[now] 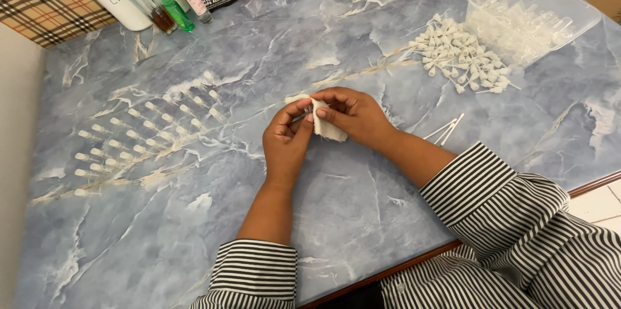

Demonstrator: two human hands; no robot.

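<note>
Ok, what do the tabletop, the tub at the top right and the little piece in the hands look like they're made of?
Tabletop: blue-grey marble pattern, smooth with a soft sheen; whether stone or laminate cannot be told. Tub: clear plastic, see-through with rounded moulded corners. White piece, pinched by the left hand and right hand: apparently cloth or gauze, matte and limp, folding between the fingers.

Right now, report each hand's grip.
Left hand: closed, pinching a small clear vial wrapped in the white cloth.
Right hand: closed on the white cloth.
</note>
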